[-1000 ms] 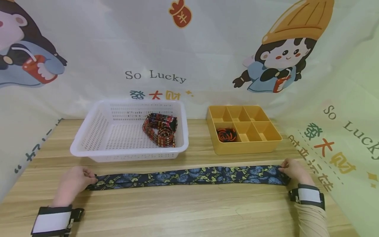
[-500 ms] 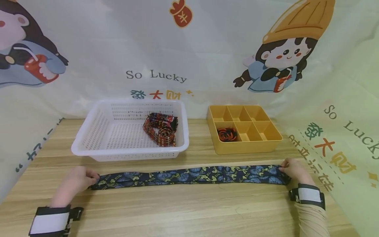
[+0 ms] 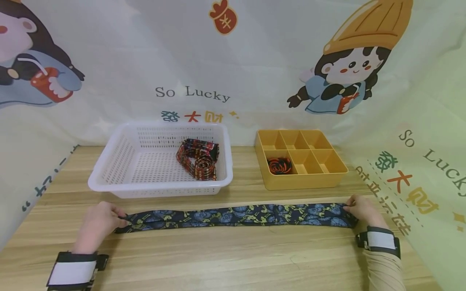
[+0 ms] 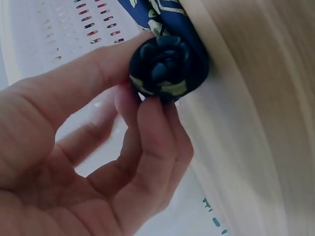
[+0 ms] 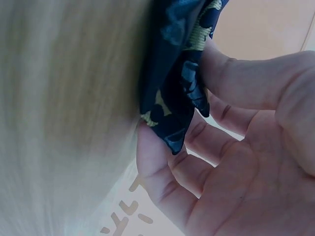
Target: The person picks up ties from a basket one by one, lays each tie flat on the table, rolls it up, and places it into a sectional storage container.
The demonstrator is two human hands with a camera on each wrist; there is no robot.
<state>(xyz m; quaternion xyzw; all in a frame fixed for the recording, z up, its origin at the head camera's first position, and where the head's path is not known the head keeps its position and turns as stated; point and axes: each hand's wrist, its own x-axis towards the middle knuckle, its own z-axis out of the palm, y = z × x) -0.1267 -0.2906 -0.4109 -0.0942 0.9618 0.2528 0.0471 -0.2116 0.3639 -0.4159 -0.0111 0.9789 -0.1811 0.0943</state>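
Note:
A dark navy necktie [image 3: 233, 216] with blue and yellow-green figures lies stretched sideways across the table in the head view. At its left end, my left hand [image 3: 100, 224] pinches a small rolled-up part of the necktie [image 4: 165, 69], its spiral facing the left wrist camera between thumb and fingers. My right hand [image 3: 364, 210] holds the other end. Up close in the right wrist view, the thumb and fingers of the right hand [image 5: 236, 128] grip the folded, pointed tip of the necktie [image 5: 167, 98].
Behind the necktie stands a white perforated basket [image 3: 160, 190] with a partly rolled plaid necktie [image 3: 202, 161] inside. To its right is a yellow six-compartment box [image 3: 306, 182]. A rolled red-and-black necktie [image 3: 279, 166] sits in its front left compartment. Printed cloth [image 3: 255, 60] hangs behind the wooden table [image 3: 236, 258].
My left hand has moved slightly right along with its end of the necktie, shortening the stretched length a little. The right hand stays in place, holding its end.

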